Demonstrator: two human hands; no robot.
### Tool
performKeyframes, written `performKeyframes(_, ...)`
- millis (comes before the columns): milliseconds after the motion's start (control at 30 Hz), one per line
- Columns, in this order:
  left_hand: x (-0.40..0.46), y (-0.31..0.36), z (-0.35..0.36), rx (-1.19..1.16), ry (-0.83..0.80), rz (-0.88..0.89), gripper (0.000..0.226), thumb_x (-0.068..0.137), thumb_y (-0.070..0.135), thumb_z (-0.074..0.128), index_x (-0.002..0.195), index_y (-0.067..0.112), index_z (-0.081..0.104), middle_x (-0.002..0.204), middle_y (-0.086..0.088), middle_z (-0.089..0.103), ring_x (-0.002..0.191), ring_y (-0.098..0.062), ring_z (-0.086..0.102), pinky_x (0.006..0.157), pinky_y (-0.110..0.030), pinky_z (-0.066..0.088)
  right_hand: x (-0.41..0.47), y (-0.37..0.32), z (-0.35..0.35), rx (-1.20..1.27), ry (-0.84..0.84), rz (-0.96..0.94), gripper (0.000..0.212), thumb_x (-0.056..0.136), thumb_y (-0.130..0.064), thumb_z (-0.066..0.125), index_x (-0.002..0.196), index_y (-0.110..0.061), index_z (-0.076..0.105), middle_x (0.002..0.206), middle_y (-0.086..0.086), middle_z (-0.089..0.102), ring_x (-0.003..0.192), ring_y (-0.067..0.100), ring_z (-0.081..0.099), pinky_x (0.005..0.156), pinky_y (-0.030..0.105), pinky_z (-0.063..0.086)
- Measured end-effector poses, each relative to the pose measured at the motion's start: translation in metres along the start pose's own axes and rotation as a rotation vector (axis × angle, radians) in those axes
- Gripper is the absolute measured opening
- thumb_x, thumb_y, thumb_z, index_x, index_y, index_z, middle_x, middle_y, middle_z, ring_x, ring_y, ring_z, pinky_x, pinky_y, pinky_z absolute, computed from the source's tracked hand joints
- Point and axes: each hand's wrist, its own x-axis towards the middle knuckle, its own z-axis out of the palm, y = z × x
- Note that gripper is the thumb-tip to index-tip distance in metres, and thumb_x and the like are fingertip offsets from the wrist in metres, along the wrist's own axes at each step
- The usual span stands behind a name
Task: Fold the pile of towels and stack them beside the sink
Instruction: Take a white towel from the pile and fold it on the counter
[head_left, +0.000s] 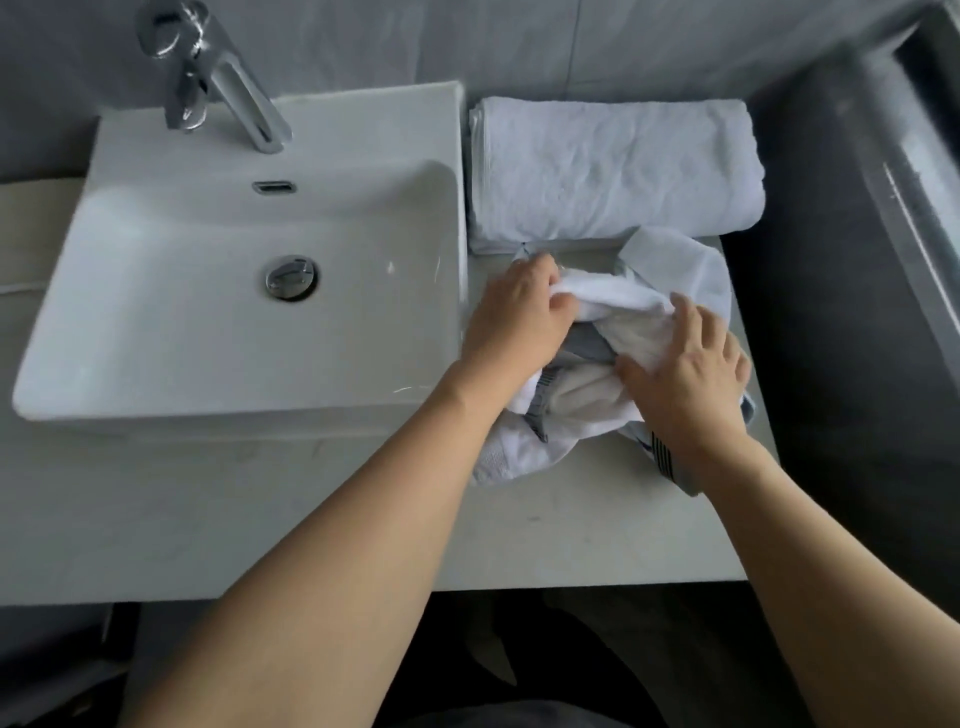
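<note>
Crumpled towel pile (597, 374) on the counter (519, 530), right of the sink (249, 291). Left hand (519, 322) grips its upper fold; right hand (685, 379) presses flat, fingers spread. Folded towel (613, 171) lies behind.

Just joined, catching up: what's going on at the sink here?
A person is sorting a crumpled pile of towels on the countertop right of the sink. The left hand grips a white towel from the pile; the right hand rests on it with fingers spread. One folded white towel already lies behind the pile, next to the sink.
</note>
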Motion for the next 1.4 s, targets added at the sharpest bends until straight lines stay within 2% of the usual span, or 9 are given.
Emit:
performKeyframes(167, -0.006, 0.033, -0.053, -0.959, 0.186, -0.317, 0.012, 0.090, 0.014, 0.048, 0.084, 0.009, 0.057, 0.079, -0.007, 0.056, 0.076, -0.018, 0.054, 0.069, -0.031, 0.045, 0.006, -0.005, -0.010, 0.231, 0.135, 0.049, 0.083, 0.075, -0.037, 0.075, 0.143, -0.014, 0.033, 0.142, 0.012, 0.040, 0.128, 0.034, 0.040, 0.110, 0.048, 0.028)
performKeyframes(333, -0.032, 0.022, -0.085, -1.581, -0.209, -0.382, 0.021, 0.083, 0.026, 0.053, 0.064, 0.018, 0.046, 0.064, 0.001, 0.040, 0.061, -0.015, 0.047, 0.058, -0.029, 0.042, 0.022, 0.000, -0.020, 0.128, 0.072, 0.037, 0.042, 0.080, -0.037, 0.065, 0.113, -0.011, 0.058, 0.108, 0.011, 0.064, 0.103, 0.036, 0.056, 0.095, 0.046, 0.040)
performKeyframes(400, -0.041, 0.013, -0.080, -1.451, -0.241, -0.375, 0.018, 0.080, 0.028, 0.058, 0.083, 0.010, 0.062, 0.077, -0.004, 0.057, 0.076, -0.021, 0.059, 0.071, -0.033, 0.047, 0.023, -0.001, -0.025, 0.218, 0.061, 0.092, 0.029, 0.083, -0.028, 0.062, 0.104, -0.008, 0.057, 0.100, 0.013, 0.065, 0.095, 0.038, 0.058, 0.086, 0.048, 0.046)
performKeyframes(533, -0.048, 0.008, -0.060, -0.640, -0.467, -0.276, 0.064, 0.072, 0.044, 0.084, 0.130, 0.032, 0.060, 0.107, 0.019, 0.070, 0.099, -0.001, 0.067, 0.091, -0.024, 0.050, 0.024, -0.019, -0.044, 0.358, 0.159, -0.039, 0.030, 0.081, -0.021, 0.054, 0.108, -0.006, 0.055, 0.101, 0.009, 0.063, 0.095, 0.029, 0.058, 0.079, 0.040, 0.045)
performKeyframes(633, -0.046, 0.017, -0.045, -0.229, -0.519, -0.174, 0.032, 0.081, 0.032, 0.078, 0.108, 0.018, 0.070, 0.097, 0.005, 0.074, 0.086, -0.007, 0.065, 0.073, -0.022, 0.049, 0.027, -0.049, -0.055, 0.350, 0.198, -0.263, 0.025, 0.083, -0.008, 0.058, 0.107, -0.003, 0.054, 0.086, 0.009, 0.062, 0.078, 0.023, 0.052, 0.065, 0.030, 0.032)
performKeyframes(800, -0.053, 0.017, -0.071, -0.820, -0.232, -0.208, 0.017, 0.065, 0.011, 0.055, 0.076, -0.001, 0.056, 0.074, -0.006, 0.053, 0.072, -0.015, 0.051, 0.066, -0.029, 0.040, 0.031, -0.067, -0.068, 0.498, 0.371, -0.400, 0.031, 0.079, -0.017, 0.062, 0.108, -0.007, 0.055, 0.098, -0.002, 0.057, 0.083, 0.003, 0.045, 0.067, 0.011, 0.031)
performKeyframes(1033, -0.084, -0.010, -0.117, -1.473, -0.008, -0.150, 0.023, 0.067, 0.007, 0.045, 0.072, 0.019, 0.064, 0.075, -0.002, 0.064, 0.079, -0.020, 0.065, 0.075, -0.033, 0.054, 0.036, -0.022, -0.024, 0.140, 0.166, -0.105, 0.034, 0.077, -0.007, 0.053, 0.110, -0.002, 0.060, 0.109, 0.019, 0.060, 0.101, 0.041, 0.054, 0.086, 0.047, 0.042)
performKeyframes(1200, -0.089, -0.035, -0.114, -1.028, 0.099, -0.442, 0.016, 0.059, 0.012, 0.049, 0.073, 0.018, 0.053, 0.079, -0.009, 0.049, 0.081, -0.024, 0.047, 0.073, -0.039, 0.037, 0.043, -0.037, -0.026, 0.414, 0.258, 0.033, 0.036, 0.074, -0.007, 0.043, 0.107, -0.010, 0.058, 0.095, 0.005, 0.064, 0.092, 0.031, 0.059, 0.077, 0.035, 0.045)
performKeyframes(1400, -0.090, -0.027, -0.083, -0.798, -0.228, -0.444, 0.045, 0.071, 0.038, 0.086, 0.111, 0.039, 0.065, 0.093, 0.020, 0.072, 0.093, 0.003, 0.068, 0.079, -0.012, 0.049, 0.016, -0.103, -0.050, 0.279, 0.446, -0.613, 0.033, 0.065, -0.007, 0.055, 0.096, -0.004, 0.063, 0.087, 0.012, 0.062, 0.080, 0.034, 0.055, 0.070, 0.038, 0.041)
